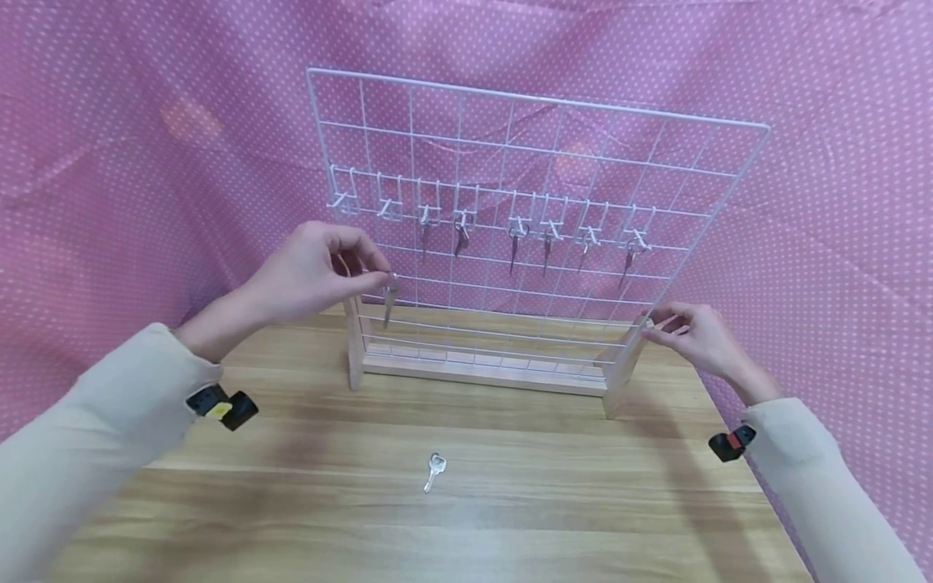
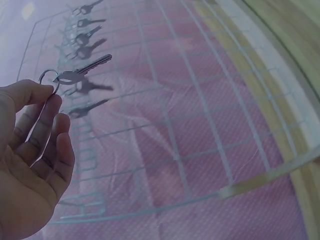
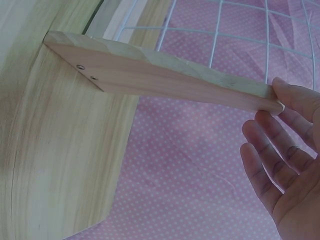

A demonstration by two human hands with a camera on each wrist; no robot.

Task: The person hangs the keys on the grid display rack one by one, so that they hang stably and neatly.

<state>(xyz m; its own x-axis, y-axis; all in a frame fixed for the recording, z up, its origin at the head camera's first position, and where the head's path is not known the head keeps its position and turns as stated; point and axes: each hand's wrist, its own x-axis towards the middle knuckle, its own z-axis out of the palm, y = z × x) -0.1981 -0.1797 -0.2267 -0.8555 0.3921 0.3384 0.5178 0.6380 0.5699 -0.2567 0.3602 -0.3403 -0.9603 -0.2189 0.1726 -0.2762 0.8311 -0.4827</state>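
My left hand (image 1: 321, 263) pinches a metal ring (image 2: 48, 70) between thumb and index finger, and a silver key (image 1: 389, 306) dangles from it. This hand is before the left side of a white wire grid rack (image 1: 539, 98), below its leftmost hooks. At the rack's right side, my right hand (image 1: 692, 336) grips the upper end of the wooden side support (image 3: 165, 75) between thumb and fingers. Several ringed keys (image 1: 513, 253) hang from the row of white hooks. The two leftmost hooks, a first (image 1: 342, 201) and a second (image 1: 389, 209), carry no key.
Another silver key (image 1: 435, 465) lies flat on the wood-grain table (image 1: 554, 494) in front of the rack. A wooden base bar (image 1: 481, 372) joins the rack's side supports. Pink polka-dot cloth (image 1: 816, 202) hangs behind and at both sides.
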